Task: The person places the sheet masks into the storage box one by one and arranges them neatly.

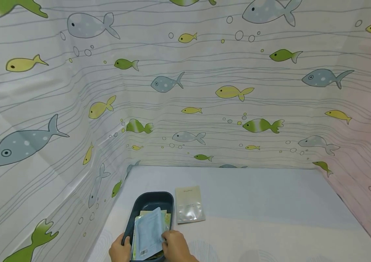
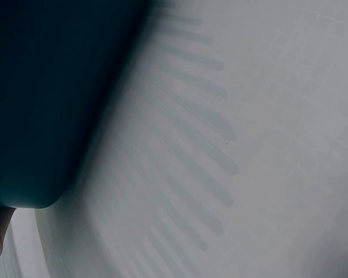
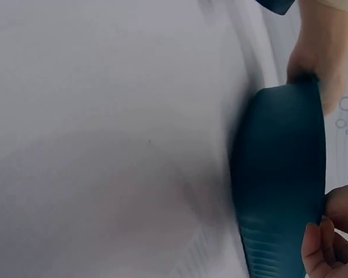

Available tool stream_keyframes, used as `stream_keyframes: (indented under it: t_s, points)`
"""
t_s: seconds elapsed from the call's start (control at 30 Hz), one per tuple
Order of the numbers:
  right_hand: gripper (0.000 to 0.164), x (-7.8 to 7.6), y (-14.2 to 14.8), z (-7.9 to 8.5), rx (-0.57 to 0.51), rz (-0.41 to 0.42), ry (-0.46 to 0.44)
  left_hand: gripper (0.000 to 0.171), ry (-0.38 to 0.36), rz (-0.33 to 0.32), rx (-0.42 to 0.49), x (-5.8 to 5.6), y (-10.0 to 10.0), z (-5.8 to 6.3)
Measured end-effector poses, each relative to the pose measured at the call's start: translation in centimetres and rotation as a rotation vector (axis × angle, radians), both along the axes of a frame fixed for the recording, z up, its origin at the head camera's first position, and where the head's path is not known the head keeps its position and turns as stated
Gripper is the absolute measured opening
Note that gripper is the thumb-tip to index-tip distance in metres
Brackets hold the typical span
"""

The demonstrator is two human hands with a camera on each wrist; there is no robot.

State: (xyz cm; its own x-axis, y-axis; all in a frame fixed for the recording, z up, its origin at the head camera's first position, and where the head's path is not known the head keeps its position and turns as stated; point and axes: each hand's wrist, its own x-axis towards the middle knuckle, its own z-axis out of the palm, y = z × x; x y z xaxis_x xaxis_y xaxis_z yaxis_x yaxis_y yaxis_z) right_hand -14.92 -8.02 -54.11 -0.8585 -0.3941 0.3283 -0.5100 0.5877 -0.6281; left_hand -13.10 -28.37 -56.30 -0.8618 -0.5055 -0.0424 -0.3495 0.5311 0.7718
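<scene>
A dark teal plastic bin (image 1: 154, 196) with rounded corners stands at the lower left of the head view. My left hand (image 1: 120, 250) grips its near left rim. Inside lie several flat packets that look like sheet mask packets, with a light blue packet (image 1: 148, 233) bearing a barcode on top, slanted to the right. At the bin's right side, my right hand (image 1: 176, 246) pinches the right edge of the light blue packet with bent fingers. Yellow-green packets (image 1: 168, 220) peek out beneath it. In the right wrist view, right-hand fingers (image 3: 318, 246) curl close by the bin's rim.
A beige and silver packet (image 1: 190, 204) lies flat on the table just right of the bin. The pale tabletop (image 1: 257, 203) reaches back to a fish-patterned sheet (image 1: 224, 120), which rises as walls at the back, left and right.
</scene>
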Motion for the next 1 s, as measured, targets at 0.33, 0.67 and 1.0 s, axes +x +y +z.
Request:
stream_keyframes:
  t_s: [0.33, 0.67, 1.0]
  points:
    - [0.01, -0.5, 0.3, -1.0, -0.19, -0.024, 0.032, 0.03, -0.034, 0.009, 0.051, 0.0, 0.2, -0.2]
    - [0.025, -5.7, 4.0, -3.3, -0.175, -0.449, 0.089, 0.03, -0.048, 0.038, 0.075, -0.2, 0.4, -0.1]
    - [0.039, -8.6, 8.3, -4.1, -0.034, -0.57, -0.08, 0.03, -0.02, 0.041, 0.056, -0.1, 0.5, 0.1]
